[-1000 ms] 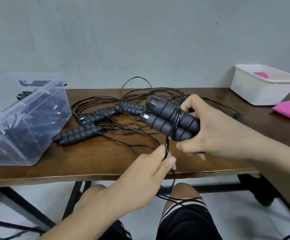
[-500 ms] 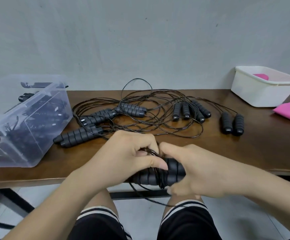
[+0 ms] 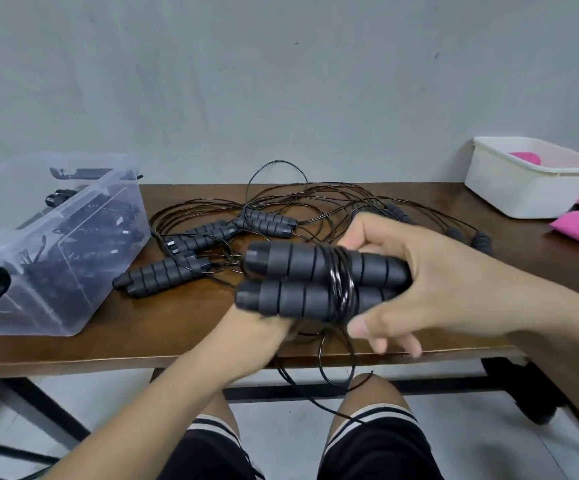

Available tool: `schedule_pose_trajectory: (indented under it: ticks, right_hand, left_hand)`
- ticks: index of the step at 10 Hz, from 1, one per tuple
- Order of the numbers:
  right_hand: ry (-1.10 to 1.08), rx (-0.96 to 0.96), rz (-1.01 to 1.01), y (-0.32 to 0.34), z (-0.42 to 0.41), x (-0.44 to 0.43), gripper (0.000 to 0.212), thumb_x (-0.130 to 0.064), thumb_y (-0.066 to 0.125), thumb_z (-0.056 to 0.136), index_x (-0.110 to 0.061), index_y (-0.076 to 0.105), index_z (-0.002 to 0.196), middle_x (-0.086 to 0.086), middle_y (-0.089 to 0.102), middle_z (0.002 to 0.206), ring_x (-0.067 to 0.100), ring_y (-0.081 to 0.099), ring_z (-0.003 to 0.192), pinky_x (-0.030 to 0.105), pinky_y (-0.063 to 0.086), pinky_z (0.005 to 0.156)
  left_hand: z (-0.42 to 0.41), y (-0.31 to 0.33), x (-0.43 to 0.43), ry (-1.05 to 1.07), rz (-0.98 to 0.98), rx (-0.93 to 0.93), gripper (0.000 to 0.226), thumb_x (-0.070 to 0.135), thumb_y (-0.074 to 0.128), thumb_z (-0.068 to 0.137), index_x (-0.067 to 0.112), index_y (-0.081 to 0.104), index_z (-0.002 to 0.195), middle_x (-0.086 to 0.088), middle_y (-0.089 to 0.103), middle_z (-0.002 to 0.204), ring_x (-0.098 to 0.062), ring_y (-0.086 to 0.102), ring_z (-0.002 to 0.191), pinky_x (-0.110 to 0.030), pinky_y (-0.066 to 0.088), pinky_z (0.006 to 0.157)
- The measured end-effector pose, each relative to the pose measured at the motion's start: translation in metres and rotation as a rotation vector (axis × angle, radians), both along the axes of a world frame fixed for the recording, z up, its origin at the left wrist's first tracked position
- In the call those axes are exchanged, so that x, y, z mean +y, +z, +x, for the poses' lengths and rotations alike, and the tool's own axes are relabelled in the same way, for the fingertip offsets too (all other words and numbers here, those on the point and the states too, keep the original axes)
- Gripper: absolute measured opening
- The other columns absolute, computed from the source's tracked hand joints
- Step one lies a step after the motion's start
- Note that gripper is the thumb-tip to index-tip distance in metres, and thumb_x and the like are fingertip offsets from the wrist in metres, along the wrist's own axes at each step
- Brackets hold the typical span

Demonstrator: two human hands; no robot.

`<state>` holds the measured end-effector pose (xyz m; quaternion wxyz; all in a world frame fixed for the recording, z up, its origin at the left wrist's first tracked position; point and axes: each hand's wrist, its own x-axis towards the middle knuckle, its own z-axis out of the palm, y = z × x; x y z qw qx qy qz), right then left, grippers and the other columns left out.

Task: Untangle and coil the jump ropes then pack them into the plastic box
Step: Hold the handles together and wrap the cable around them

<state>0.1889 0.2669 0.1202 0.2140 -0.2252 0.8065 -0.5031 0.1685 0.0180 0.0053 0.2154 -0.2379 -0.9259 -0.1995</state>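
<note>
Two foam handles (image 3: 319, 282) lie side by side, clamped in the right hand (image 3: 430, 289) so the left hand (image 3: 264, 327), at their 7 o'clock and pinching the cord (image 3: 341, 285), can wind it around them.

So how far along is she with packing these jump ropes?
Partly there. The clear plastic box already holds a dark heap of ropes. The right hand holds one pair of handles with cord wound round them, loose cord hanging below; the left hand is underneath. A tangle of ropes on the table is left.
</note>
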Motion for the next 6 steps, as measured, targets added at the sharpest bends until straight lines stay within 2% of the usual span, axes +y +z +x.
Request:
schedule_pose_trajectory:
  ticks: [1,2,3,4,5,6]
  right_hand:
    - [-0.134,0.271,0.011,0.016,-0.017,-0.015,0.050,-0.003,0.087,0.084,-0.012,0.046,0.111,0.012,0.075,0.074,0.026,0.057,0.044,0.031,0.046,0.044]
    - [-0.215,0.491,0.149,-0.001,-0.021,-0.015,0.050,-0.016,0.091,0.080,-0.024,0.050,0.108,0.000,0.073,0.076,0.018,0.055,0.045,0.034,0.046,0.047]
    - [-0.275,0.626,0.299,-0.009,-0.034,-0.017,0.053,-0.025,0.090,0.077,-0.032,0.047,0.107,-0.001,0.072,0.077,0.020,0.065,0.064,0.046,0.054,0.061]
    - [-0.236,0.632,0.390,-0.026,-0.040,-0.013,0.053,-0.026,0.086,0.077,-0.034,0.045,0.109,0.002,0.068,0.077,0.027,0.063,0.068,0.053,0.055,0.065]
    - [-0.126,0.553,0.480,-0.038,-0.039,-0.013,0.055,-0.026,0.086,0.075,-0.036,0.045,0.110,0.000,0.067,0.082,0.017,0.062,0.069,0.044,0.055,0.063]
    - [0.000,0.435,0.472,-0.044,-0.029,-0.019,0.053,-0.024,0.087,0.076,-0.035,0.047,0.110,-0.002,0.068,0.083,0.015,0.060,0.069,0.037,0.053,0.063]
  left_hand:
    - [0.007,0.007,0.002,-0.372,0.384,-0.414,0.043,0.033,0.042,0.113,0.035,0.067,0.078,0.010,0.038,0.057,-0.011,0.032,0.052,-0.024,0.029,0.051]
    - [0.013,0.009,0.024,-0.360,0.451,-0.474,0.029,0.041,0.041,0.113,0.026,0.059,0.096,0.009,0.040,0.062,-0.010,0.035,0.054,-0.026,0.033,0.055]
    - [0.016,0.015,0.024,-0.342,0.290,-0.430,0.029,0.046,0.041,0.111,0.028,0.058,0.095,0.015,0.055,0.065,-0.006,0.049,0.059,-0.018,0.034,0.059]
    - [0.023,0.027,0.018,-0.309,0.226,-0.436,0.036,0.045,0.046,0.110,0.018,0.058,0.090,0.021,0.057,0.067,-0.007,0.053,0.061,-0.017,0.033,0.057]
    - [0.020,0.041,0.006,-0.310,0.184,-0.330,0.032,0.042,0.058,0.106,0.023,0.063,0.081,0.019,0.055,0.062,-0.006,0.055,0.061,-0.014,0.033,0.056]
    - [0.010,0.053,-0.007,-0.296,0.223,-0.267,0.031,0.049,0.068,0.099,0.027,0.066,0.077,0.006,0.060,0.062,-0.017,0.058,0.061,-0.032,0.043,0.056]
